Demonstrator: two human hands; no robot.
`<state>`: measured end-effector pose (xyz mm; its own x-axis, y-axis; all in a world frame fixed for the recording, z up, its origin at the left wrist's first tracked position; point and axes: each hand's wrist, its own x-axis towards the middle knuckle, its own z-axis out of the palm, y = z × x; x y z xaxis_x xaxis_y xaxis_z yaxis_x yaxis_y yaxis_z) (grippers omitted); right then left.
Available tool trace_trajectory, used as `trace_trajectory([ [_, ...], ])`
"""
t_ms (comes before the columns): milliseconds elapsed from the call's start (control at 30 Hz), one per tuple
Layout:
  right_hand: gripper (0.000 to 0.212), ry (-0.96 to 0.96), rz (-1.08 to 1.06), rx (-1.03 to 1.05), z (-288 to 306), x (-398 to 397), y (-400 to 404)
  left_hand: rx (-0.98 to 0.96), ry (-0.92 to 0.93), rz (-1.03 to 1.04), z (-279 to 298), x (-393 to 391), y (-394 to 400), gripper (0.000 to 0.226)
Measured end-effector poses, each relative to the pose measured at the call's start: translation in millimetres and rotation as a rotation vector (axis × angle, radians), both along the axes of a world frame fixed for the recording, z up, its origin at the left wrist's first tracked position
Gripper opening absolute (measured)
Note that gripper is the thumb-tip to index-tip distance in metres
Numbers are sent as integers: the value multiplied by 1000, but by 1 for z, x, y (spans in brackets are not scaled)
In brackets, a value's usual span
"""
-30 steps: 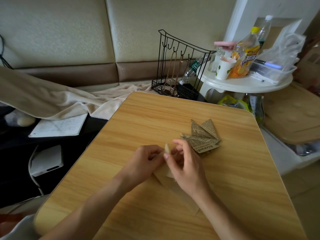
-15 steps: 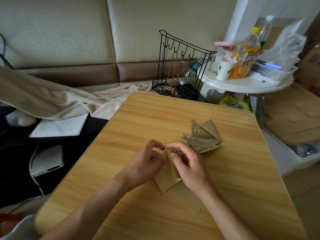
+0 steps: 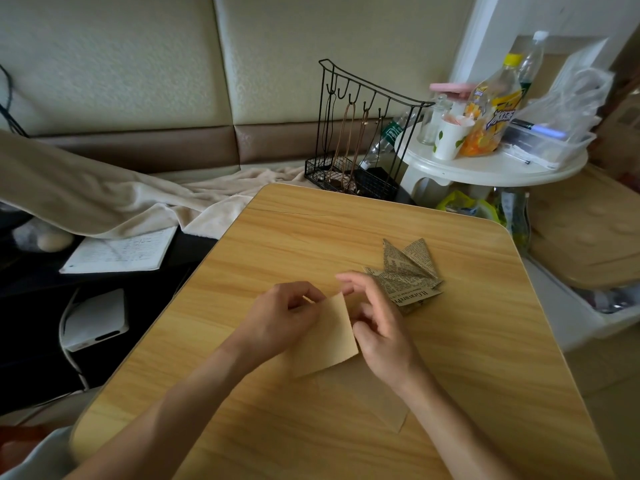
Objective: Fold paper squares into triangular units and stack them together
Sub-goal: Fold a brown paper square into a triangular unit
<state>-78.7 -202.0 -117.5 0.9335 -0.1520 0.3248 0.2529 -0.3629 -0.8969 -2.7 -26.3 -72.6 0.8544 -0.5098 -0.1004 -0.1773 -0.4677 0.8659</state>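
Centrally, on the wooden table (image 3: 450, 358): tan paper piece (image 3: 327, 337) lifted between both hands; left hand (image 3: 277, 323) pinching its upper left edge, fingers curled; right hand (image 3: 381, 327) against its right edge, fingers loosely bent, exact grip hard to tell; second tan sheet (image 3: 377, 400) flat beneath the right wrist; folded newsprint triangles (image 3: 408, 271) stacked just beyond the right hand, fanned; wire rack (image 3: 360, 133) past the far table edge; open notebook (image 3: 121, 252) well off left.

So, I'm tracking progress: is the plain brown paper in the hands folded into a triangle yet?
Not yet. The brown paper shows as a flat four-sided piece, pinched by the left hand.
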Motion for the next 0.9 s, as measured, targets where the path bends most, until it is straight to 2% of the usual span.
trace_trajectory([
  [67, 80, 5, 38, -63, 1, 0, 0, 24, -10, -29, 2, 0, 0, 21],
  [100, 77, -3, 55, -103, 1, 0, 0, 28, -12, -38, 3, 0, 0, 21],
  [200, 45, -68, 39, -185, -1, 0, 0, 23, -5, -13, 2, 0, 0, 15],
  [400, 6, -8, -13, 6, -5, 2, 1, -174, 116, 107, -4, 6, 2, 15],
  [633, 7, 82, 137, -114, 0, 2, -2, -245, 64, 166, -6, 10, 3, 20],
  [733, 8, 42, 77, -127, -4, 4, 0, -239, 81, 129, -5, 9, 2, 20],
  [900, 16, 10, -29, -25, -5, 4, 2, -237, 127, -4, -5, 4, -2, 19],
])
